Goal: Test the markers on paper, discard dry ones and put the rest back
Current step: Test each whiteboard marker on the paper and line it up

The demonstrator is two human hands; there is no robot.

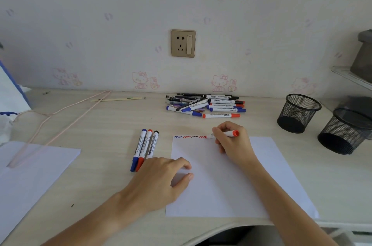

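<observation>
My right hand grips a red marker, its tip touching the top edge of the white test paper beside several blue, red and black squiggles. My left hand rests on the paper's left edge, fingers loosely curved, holding nothing. Three capped markers, blue, red and black, lie side by side just left of the paper. A pile of several markers and pens lies at the back near the wall.
Two black mesh pen cups stand at the right. A second white sheet lies at the left under a pink wire hanger. A wall socket is behind the pile. The desk's front edge curves inward below the paper.
</observation>
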